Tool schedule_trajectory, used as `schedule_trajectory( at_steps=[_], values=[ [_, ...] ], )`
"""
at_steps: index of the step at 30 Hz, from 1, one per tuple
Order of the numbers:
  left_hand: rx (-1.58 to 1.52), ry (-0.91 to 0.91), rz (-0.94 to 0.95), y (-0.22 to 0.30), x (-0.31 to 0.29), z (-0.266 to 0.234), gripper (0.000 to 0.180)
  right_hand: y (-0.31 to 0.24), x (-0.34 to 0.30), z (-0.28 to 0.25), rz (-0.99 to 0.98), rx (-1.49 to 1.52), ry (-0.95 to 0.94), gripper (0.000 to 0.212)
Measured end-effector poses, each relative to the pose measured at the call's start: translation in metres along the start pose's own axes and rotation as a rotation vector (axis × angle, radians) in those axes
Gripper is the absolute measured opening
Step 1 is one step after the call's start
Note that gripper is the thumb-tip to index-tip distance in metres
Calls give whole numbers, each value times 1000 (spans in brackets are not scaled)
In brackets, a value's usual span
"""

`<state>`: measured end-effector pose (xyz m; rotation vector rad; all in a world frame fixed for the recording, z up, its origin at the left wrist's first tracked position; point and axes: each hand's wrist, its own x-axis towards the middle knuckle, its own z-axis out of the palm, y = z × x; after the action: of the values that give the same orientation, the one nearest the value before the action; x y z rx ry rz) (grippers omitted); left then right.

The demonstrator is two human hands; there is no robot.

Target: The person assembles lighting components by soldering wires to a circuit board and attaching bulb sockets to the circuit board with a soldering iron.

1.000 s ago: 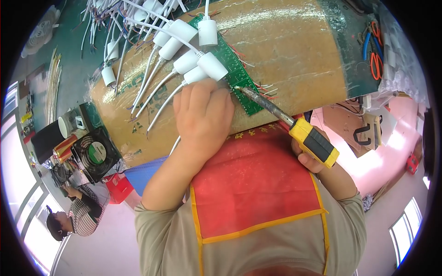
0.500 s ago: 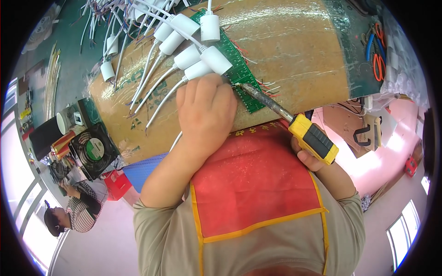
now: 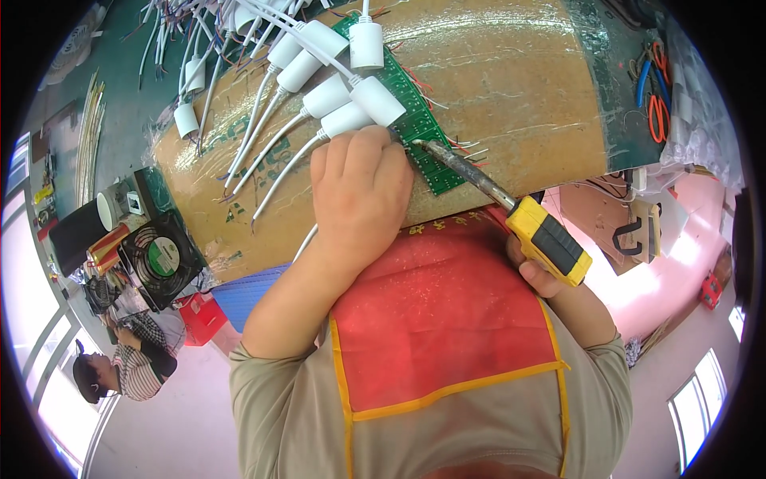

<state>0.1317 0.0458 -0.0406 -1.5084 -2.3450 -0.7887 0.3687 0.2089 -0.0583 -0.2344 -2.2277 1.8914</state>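
Observation:
My left hand (image 3: 363, 188) is closed at the left edge of a green circuit board (image 3: 437, 172), fingers curled under so that what they pinch is hidden. A white cable (image 3: 305, 243) comes out from beneath that wrist. In my right hand (image 3: 536, 274) is a yellow and black soldering iron (image 3: 550, 241), its dark metal shaft slanting up and left. The iron's tip rests at or just over the board, close to my left fingertips. Just beyond my left hand, several white cylindrical housings (image 3: 377, 101) with cables lie along the board. Thin red and white wires (image 3: 471, 150) stick out on its right side.
Brown cardboard (image 3: 527, 88) covers the bench under the board. A heap of white cabled parts (image 3: 239, 20) lies far left. Orange and blue-handled tools (image 3: 656, 96) lie at the right. A black fan (image 3: 162, 259) stands left; another person (image 3: 132, 363) sits beyond it.
The soldering iron has shifted slightly to the right. My left hand and the housings have moved a touch to the right too. The other person's head and hands are a little lower.

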Motion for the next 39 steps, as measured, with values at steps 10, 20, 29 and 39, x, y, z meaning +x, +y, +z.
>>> schedule_trajectory(
  at_steps=[10, 20, 29, 39],
  values=[
    [-9, 2, 5, 0, 0, 1, 20, 5, -2, -1, -33, -1, -20, 17],
    [-12, -2, 10, -1, 0, 1, 21, -11, 4, -3, -13, -94, -39, 15],
    [1, 5, 43, -4, -2, 3, 16, -1, -12, -5, 113, 146, -51, 20],
    [-14, -12, 3, -1, -2, -1, 20, 5, -19, -2, 204, 282, 7, 22]
  ],
)
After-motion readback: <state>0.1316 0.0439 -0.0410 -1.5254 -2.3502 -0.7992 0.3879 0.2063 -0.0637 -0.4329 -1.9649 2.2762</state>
